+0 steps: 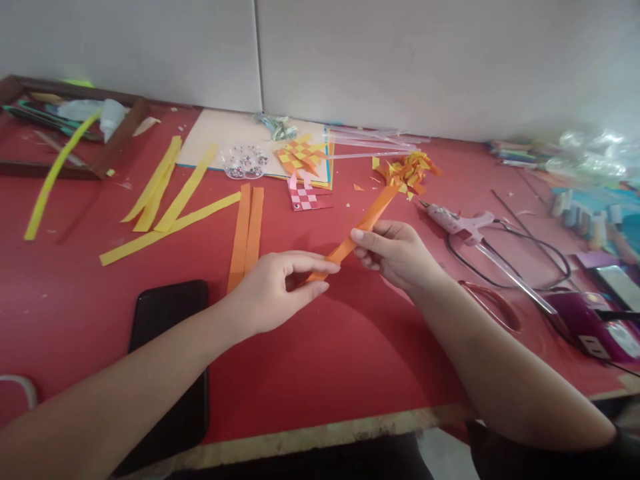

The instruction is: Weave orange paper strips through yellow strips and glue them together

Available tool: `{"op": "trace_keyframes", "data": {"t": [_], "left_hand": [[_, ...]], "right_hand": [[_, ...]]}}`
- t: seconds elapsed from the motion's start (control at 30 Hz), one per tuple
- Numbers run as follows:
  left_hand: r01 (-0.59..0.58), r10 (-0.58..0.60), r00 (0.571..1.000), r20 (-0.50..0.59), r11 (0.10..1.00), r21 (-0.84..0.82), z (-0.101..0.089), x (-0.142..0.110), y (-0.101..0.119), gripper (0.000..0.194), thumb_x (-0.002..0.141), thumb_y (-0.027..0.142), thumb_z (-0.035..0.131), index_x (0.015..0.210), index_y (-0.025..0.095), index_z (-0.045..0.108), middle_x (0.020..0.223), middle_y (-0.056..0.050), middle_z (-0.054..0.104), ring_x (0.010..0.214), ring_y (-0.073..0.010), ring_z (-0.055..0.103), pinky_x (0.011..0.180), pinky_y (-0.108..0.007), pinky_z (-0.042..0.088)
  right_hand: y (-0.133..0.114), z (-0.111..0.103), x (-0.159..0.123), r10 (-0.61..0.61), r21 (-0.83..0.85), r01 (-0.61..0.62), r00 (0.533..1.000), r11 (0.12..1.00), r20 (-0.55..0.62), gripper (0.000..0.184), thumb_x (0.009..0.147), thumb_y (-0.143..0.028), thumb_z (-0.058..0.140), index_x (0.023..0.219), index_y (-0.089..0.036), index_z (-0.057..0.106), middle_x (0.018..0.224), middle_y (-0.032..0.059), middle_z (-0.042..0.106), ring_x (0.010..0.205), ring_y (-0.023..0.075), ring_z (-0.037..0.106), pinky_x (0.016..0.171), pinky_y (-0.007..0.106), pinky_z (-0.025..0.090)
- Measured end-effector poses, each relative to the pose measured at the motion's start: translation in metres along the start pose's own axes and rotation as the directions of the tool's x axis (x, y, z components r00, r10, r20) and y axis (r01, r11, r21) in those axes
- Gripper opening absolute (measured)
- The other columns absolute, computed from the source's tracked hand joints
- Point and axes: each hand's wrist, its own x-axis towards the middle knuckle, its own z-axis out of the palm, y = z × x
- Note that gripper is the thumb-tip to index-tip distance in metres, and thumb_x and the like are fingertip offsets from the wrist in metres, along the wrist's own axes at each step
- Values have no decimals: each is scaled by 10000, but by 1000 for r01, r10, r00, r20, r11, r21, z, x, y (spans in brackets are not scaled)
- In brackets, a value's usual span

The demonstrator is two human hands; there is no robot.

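An orange paper strip (371, 219) slants between my two hands above the red table. My right hand (395, 250) pinches it near its middle, thumb on top. Around the strip's lower end are the fingers of my left hand (280, 283), thumb below and fingers above. Beside my left hand lie two more orange paper strips (247, 230), partly covered by it. Several yellow paper strips (165, 187) spread out to the left. A woven red-and-white paper fish (303, 195) and orange-and-yellow woven paper pieces (301, 157) are beyond my hands.
A pink glue gun (463, 223) with its cord lies at right, near a purple device (595, 323). Paper scraps (411, 172) are heaped behind the strip. A black phone (170, 313) sits under my left forearm. A wooden tray (117, 137) and googly eyes (245, 162) stand farther back.
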Motion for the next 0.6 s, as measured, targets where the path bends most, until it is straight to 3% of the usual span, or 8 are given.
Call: {"op": "trace_keyframes", "data": {"t": [0.13, 0.33, 0.5, 0.6], "left_hand": [[43, -42, 998, 46, 999, -15, -1, -1, 0, 273, 838, 278, 682, 1107, 266, 731, 1162, -7, 709, 833, -122, 644, 724, -233, 537], [36, -25, 985, 169, 998, -61, -2, -2, -1, 387, 807, 238, 698, 1193, 274, 688, 1186, -22, 634, 687, -71, 513, 610, -208, 473], [99, -67, 974, 217, 986, -138, -3, -1, -2, 434, 759, 328, 776, 1183, 278, 696, 1131, -23, 650, 735, -98, 561, 634, -225, 486], [95, -72, 978, 197, 989, -110, -5, 0, -3, 378, 787, 408, 758, 1148, 308, 715, 1210, -17, 660, 952, -161, 626, 784, -266, 508]], "right_hand": [[-1, 2, 2, -23, 34, 25, 997, 999, -73, 436, 574, -472, 886, 552, -160, 583, 514, -17, 557, 420, 50, 457, 366, 186, 284], [0, 9, -3, 13, 28, -12, 999, 1000, -38, 425, 588, -453, 881, 549, -159, 576, 497, -29, 535, 414, 45, 433, 377, 192, 290], [-2, 6, -3, -3, 102, 9, 998, 995, -63, 435, 600, -439, 877, 526, -161, 552, 486, -34, 519, 402, 39, 421, 367, 188, 259], [-3, 5, -2, -6, 123, 18, 996, 992, -92, 452, 580, -436, 886, 516, -164, 531, 479, -40, 506, 399, 35, 412, 365, 186, 247]]}}
